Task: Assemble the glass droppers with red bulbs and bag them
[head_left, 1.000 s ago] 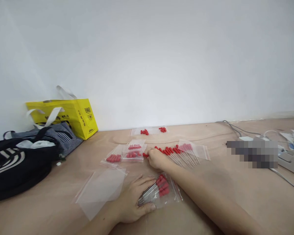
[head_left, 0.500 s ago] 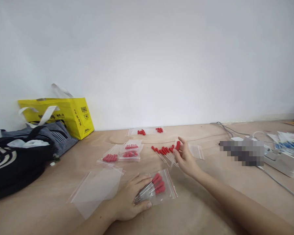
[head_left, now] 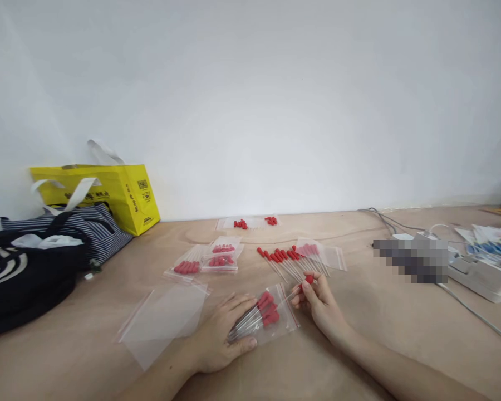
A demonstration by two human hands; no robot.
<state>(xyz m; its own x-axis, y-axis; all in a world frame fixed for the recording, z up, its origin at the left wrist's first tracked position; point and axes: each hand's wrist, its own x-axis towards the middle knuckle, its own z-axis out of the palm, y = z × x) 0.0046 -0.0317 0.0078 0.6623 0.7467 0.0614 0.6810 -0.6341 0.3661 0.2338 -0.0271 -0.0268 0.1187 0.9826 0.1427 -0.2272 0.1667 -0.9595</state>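
My right hand pinches a dropper by its red rubber bulb. The thin glass tube points left, at the open end of a clear zip bag. Several red-bulbed droppers lie inside that bag, bulbs toward its mouth. My left hand holds the bag's closed end against the table, thumb on the near side and fingers on the far side. Beyond my right hand, loose droppers lie in a row, some partly under a clear bag.
Filled zip bags lie left of the loose droppers, and another bag lies by the wall. Flat bags lie left of my left hand. A yellow bag and black bag stand left; a power strip with cables is at right.
My right hand has come nearer from the dropper row, bringing one dropper to the bag's mouth. My left hand stays on the bag.
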